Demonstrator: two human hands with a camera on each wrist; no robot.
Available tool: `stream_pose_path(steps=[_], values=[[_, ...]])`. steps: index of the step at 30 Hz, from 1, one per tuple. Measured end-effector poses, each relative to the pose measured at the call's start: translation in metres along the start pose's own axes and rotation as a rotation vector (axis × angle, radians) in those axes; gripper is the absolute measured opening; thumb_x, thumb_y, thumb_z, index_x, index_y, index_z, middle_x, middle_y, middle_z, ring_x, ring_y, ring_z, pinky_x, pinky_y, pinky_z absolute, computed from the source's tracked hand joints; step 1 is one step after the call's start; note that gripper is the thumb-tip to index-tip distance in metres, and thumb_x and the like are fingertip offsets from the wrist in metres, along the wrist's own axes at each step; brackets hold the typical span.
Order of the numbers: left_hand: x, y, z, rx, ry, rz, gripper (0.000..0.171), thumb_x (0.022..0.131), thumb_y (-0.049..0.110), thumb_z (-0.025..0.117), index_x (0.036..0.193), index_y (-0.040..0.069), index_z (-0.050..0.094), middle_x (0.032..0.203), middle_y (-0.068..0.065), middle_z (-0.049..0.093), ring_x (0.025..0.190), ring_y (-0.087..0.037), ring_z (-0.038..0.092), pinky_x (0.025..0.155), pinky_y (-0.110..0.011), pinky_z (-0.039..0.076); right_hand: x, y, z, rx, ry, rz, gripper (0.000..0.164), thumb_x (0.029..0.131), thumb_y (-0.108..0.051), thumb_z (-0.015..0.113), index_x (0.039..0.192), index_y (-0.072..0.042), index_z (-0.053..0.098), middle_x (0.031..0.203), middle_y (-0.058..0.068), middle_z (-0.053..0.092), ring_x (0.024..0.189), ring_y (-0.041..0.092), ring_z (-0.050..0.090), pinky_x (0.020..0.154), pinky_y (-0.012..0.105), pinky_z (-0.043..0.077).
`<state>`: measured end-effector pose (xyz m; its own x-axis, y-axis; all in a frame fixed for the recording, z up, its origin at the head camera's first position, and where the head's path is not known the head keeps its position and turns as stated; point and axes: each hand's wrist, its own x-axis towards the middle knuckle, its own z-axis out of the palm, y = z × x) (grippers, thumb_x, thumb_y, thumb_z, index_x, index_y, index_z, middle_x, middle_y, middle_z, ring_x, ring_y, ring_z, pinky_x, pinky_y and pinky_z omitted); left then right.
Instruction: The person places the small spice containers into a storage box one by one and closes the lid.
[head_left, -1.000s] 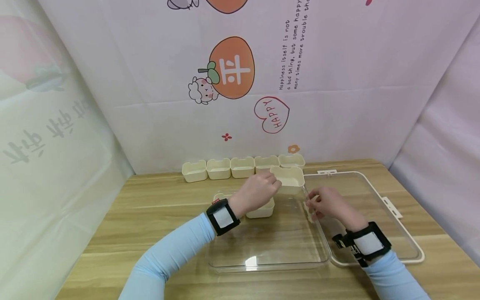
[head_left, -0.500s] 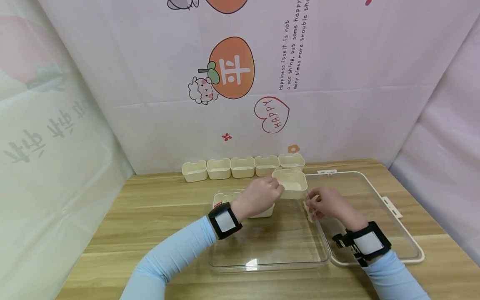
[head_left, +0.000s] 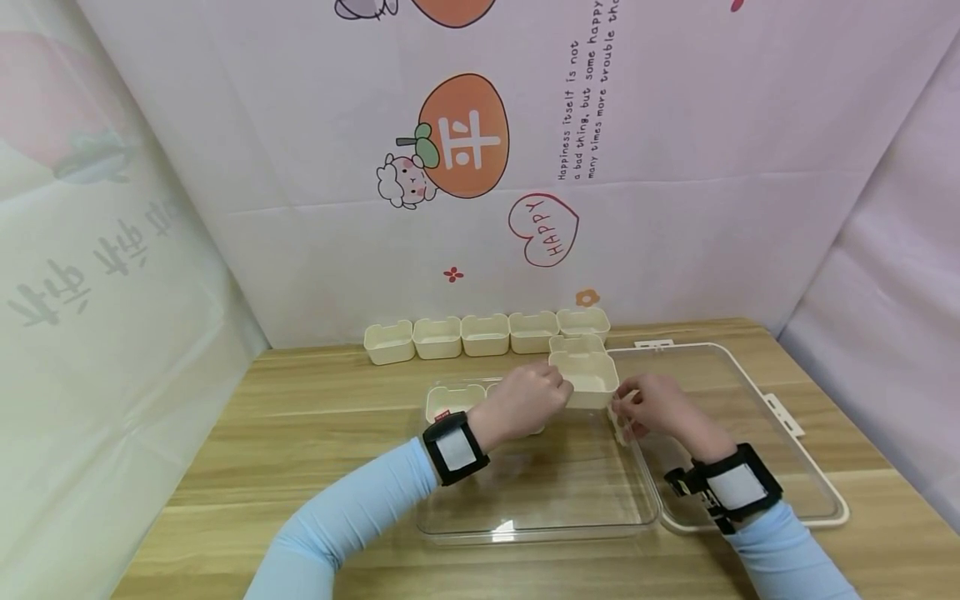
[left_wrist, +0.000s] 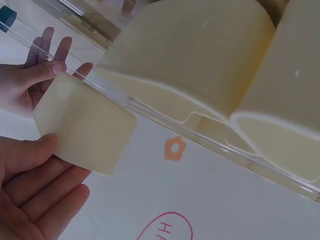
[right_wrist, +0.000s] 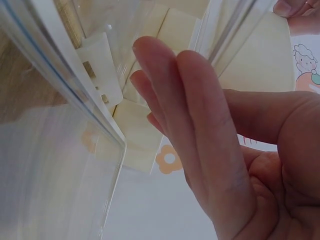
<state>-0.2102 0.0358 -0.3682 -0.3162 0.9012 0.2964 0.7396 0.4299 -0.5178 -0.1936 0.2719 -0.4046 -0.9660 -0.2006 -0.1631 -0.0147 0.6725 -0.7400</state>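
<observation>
My left hand (head_left: 528,398) pinches a small cream bin (head_left: 585,379) by its left wall, thumb on one side and fingers on the other. That bin hangs tilted over the back right corner of a clear plastic box (head_left: 540,533). In the left wrist view the held bin (left_wrist: 85,125) shows its smooth outside, close to my right hand (left_wrist: 42,75). My right hand (head_left: 660,408) holds the box's right wall, thumb and fingers on opposite sides. Inside the box, at the back left, stand two cream bins (head_left: 456,400), one mostly hidden by my left hand.
Several more cream bins (head_left: 437,340) stand in a row along the back of the wooden table (head_left: 285,442). A clear lid with a cream frame and clips (head_left: 750,450) lies to the right of the box. Behind the row hangs a printed white cloth (head_left: 315,208).
My left hand has moved slightly right and toward me, carrying the cream bin lower over the box corner and closer to my right hand. The right hand has stayed put.
</observation>
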Motion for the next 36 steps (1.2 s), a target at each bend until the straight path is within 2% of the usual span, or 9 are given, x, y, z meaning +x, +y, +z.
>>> stream_pose_path(steps=[14, 19, 31, 36], values=[[0.001, 0.005, 0.008, 0.009, -0.02, 0.004, 0.018, 0.09, 0.01, 0.054, 0.086, 0.02, 0.069, 0.077, 0.009, 0.066, 0.069, -0.006, 0.059, 0.057, -0.018, 0.048, -0.002, -0.003, -0.001, -0.032, 0.008, -0.021, 0.022, 0.091, -0.005, 0.057, 0.104, 0.012, 0.059, 0.076, 0.016, 0.069, 0.059, 0.022, 0.068, 0.053, 0.03, 0.056], [0.0, 0.008, 0.011, 0.019, -0.046, 0.006, 0.019, 0.091, 0.01, 0.054, 0.085, 0.02, 0.069, 0.075, 0.009, 0.065, 0.067, -0.005, 0.059, 0.051, -0.017, 0.046, -0.001, -0.002, 0.0, -0.02, 0.004, -0.015, 0.021, 0.091, -0.005, 0.057, 0.105, 0.011, 0.059, 0.077, 0.016, 0.069, 0.06, 0.023, 0.068, 0.054, 0.031, 0.056], [0.001, 0.011, 0.013, 0.007, -0.108, 0.026, 0.019, 0.089, 0.01, 0.056, 0.082, 0.021, 0.069, 0.075, 0.01, 0.066, 0.065, -0.004, 0.058, 0.051, -0.017, 0.045, -0.001, -0.002, 0.0, -0.016, 0.001, -0.006, 0.025, 0.091, -0.004, 0.056, 0.108, 0.013, 0.056, 0.077, 0.017, 0.069, 0.061, 0.022, 0.068, 0.054, 0.031, 0.056], [0.001, 0.013, 0.014, 0.017, -0.114, 0.04, 0.02, 0.085, 0.008, 0.056, 0.077, 0.022, 0.067, 0.07, 0.012, 0.064, 0.061, -0.003, 0.056, 0.052, -0.017, 0.044, -0.003, -0.004, 0.0, -0.007, 0.004, -0.004, 0.025, 0.09, -0.003, 0.057, 0.108, 0.014, 0.056, 0.078, 0.018, 0.068, 0.061, 0.024, 0.068, 0.054, 0.031, 0.056]])
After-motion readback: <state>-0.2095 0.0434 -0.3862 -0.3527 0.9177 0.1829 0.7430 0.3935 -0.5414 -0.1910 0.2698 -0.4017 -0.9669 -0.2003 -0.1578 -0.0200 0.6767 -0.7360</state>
